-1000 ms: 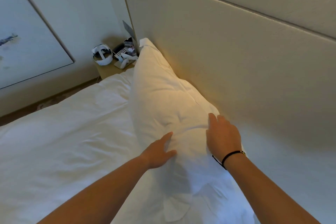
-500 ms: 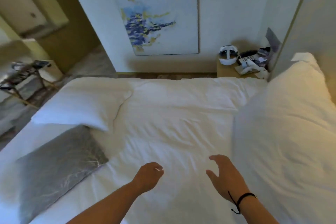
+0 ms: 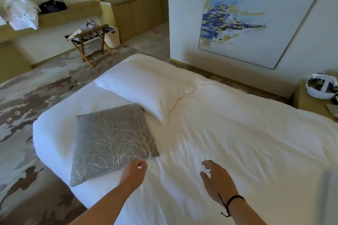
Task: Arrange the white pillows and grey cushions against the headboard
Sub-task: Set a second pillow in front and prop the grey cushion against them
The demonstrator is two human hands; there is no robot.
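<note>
A grey cushion with a pale branch pattern lies flat near the foot corner of the white bed. A white pillow lies flat just beyond it, its near corner touching the cushion's far edge. My left hand hovers at the cushion's near right corner, fingers loosely curled, holding nothing. My right hand hangs over the bare duvet with fingers spread and relaxed, a black cord on the wrist. The headboard is out of view.
A bedside table with a white headset stands at the right. A large painting leans on the wall. A folding luggage rack, a bin and a shelf with bags stand beyond the patterned carpet.
Both hands left the white pillow propped at the headboard. My view swung left to the foot of the bed, and my hands now hover near the grey cushion.
</note>
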